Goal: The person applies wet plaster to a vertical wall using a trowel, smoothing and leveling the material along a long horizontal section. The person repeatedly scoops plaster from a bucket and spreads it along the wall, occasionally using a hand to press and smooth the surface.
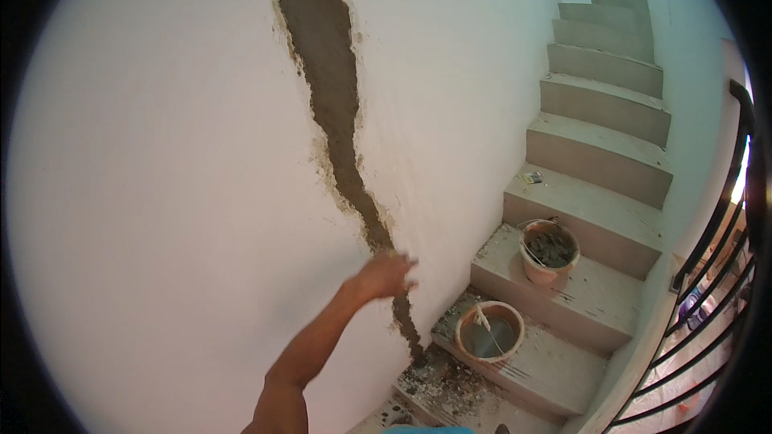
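White plastered wall (161, 193) is seen filling most of the view, beside a staircase (599, 161) that climbs toward the upper right. A vertical chase filled with grey mortar (330, 88) is cut down the wall, from the top edge to the base of the wall at the lowest steps. One hand (388, 273) is shown, taken to be the left hand, though which hand it is cannot be told for sure since only one forearm enters from the lower edge. The hand is laid against the wall right on the lower part of the mortar strip, fingers extended and blurred, nothing gripped as far as can be made out. The arm is stretched up and forward, elbow nearly straight. The right hand is not seen.

Two buckets are set on the steps, well apart from the hand: a bucket with grey water (489, 331) on a lower step, with a tool handle leaning in it, and a bucket of mortar (548, 251) one step higher. Mortar debris (450, 390) is scattered on the lowest steps. A black railing (716, 257) is seen at the right edge.
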{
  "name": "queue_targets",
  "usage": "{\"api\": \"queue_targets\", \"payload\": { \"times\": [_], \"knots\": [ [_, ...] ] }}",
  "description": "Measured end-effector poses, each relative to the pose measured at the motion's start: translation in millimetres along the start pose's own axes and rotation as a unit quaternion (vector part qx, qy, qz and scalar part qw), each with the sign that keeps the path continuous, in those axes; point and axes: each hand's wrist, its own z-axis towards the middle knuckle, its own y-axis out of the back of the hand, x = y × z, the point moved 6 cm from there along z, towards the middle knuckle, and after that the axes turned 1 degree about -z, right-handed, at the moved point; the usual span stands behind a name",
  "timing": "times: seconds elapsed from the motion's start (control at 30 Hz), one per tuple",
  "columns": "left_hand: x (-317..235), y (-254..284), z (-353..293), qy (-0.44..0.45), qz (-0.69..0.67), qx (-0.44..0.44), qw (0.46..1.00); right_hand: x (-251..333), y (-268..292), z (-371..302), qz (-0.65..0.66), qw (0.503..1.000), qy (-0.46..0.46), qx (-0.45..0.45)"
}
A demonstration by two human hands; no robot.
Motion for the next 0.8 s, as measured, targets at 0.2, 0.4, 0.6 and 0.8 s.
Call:
{"api": "queue_targets", "payload": {
  "times": [0.2,0.4,0.6,0.8],
  "knots": [
    [9,-53,-126,0.002,-0.241,-0.161,0.957,133,114,84,0.339,0.920,-0.195,0.012],
    [18,44,-238,0.069,-0.109,-0.486,0.864,337,247,205,0.433,0.901,-0.027,0.006],
    [30,87,-366,0.222,0.218,-0.669,0.675,481,278,307,0.505,0.849,0.145,-0.051],
    [62,65,-390,0.357,0.275,-0.648,0.614,579,333,369,0.495,0.846,0.183,-0.072]
  ]
}}
